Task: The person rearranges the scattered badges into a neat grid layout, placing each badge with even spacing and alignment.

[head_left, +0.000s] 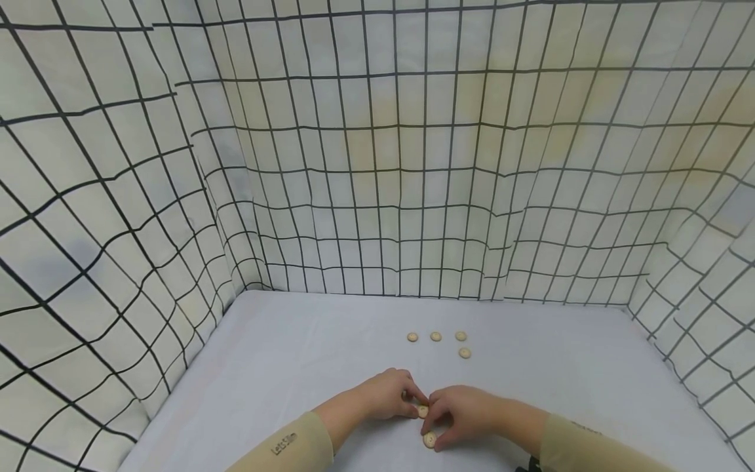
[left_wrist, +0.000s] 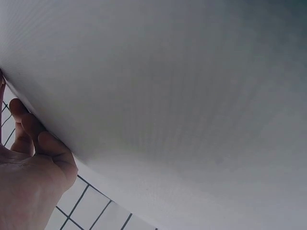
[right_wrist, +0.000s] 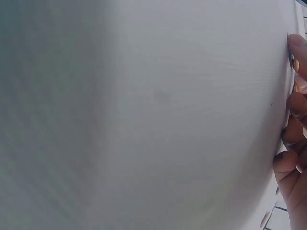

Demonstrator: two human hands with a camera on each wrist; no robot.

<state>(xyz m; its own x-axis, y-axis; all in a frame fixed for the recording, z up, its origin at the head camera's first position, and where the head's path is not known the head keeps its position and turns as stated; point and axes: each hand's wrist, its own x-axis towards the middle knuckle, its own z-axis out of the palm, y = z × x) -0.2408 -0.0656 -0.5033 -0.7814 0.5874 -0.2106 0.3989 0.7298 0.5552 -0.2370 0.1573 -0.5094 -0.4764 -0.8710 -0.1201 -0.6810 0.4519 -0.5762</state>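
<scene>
Two pale, round wooden buttons lie on the white tabletop between the hands in the head view. My left hand [head_left: 386, 394] has thumb and index finger at either side of the farther button [head_left: 423, 412], pinching it against the cloth. The nearer button [head_left: 430, 440] sits between the thumb and index finger of my right hand [head_left: 463, 414], which pinches it by its edges. In the left wrist view the left hand [left_wrist: 36, 175] shows curled fingers along the table surface, with its button hidden. The right wrist view catches only the fingers of the right hand [right_wrist: 295, 129] at the frame's edge.
Farther back on the white table [head_left: 295, 354] lie several more wooden buttons: one at left [head_left: 412, 337], one in the middle [head_left: 436, 336], one at right [head_left: 461, 335], another [head_left: 464, 353] just nearer. Pale walls with a black grid [head_left: 377, 196] stand behind and on both sides.
</scene>
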